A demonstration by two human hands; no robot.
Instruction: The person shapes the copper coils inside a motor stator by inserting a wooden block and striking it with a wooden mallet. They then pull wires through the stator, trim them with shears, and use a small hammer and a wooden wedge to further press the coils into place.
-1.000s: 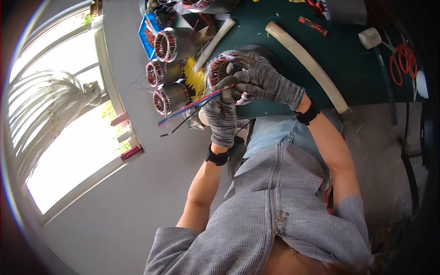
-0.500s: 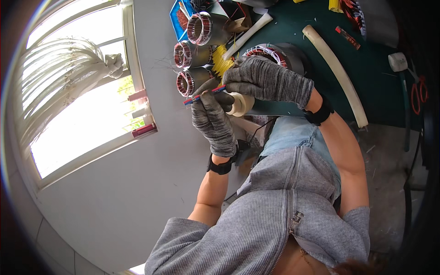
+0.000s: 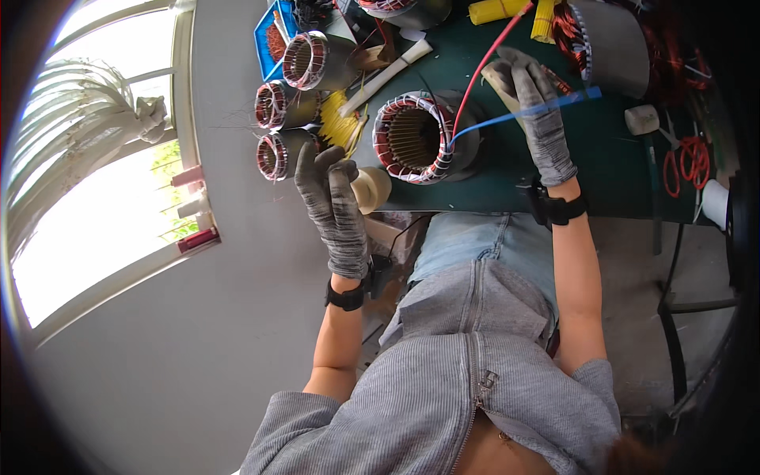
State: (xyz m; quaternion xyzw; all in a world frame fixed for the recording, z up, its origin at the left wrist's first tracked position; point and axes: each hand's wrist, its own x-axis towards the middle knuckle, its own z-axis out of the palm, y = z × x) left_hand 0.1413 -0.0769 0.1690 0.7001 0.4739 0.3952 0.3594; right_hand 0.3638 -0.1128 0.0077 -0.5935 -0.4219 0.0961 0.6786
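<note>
Both my hands wear grey knitted gloves. My left hand point(image 3: 331, 206) is raised at the table's near left, fingers loosely apart, with nothing visible in it. Beside it is a cream roll of tape point(image 3: 370, 190). To the right stands a motor stator point(image 3: 467, 158), a grey cylinder with red and white laced windings round its opening. A red sleeved lead point(image 3: 479, 71) and a blue sleeved lead point(image 3: 495, 121) rise from its rim. My right hand point(image 3: 540, 119) reaches over the table with fingers stretched out. The blue lead crosses in front of it, and a pale tube point(image 3: 495, 77) lies partly hidden behind it.
Several smaller stators point(image 3: 336, 59) line the table's left side, beside yellow sleeving strips point(image 3: 342, 119) and a white tube point(image 3: 388, 77). A larger stator point(image 3: 609, 47) stands at the far right. A white-headed mallet point(image 3: 641, 120) and red-handled scissors point(image 3: 673, 170) lie near the right edge.
My hands have moved apart, the right one going right and away from the left. The red and blue sleeved leads left my fingers and now stand out from the stator. The view shifted right.
</note>
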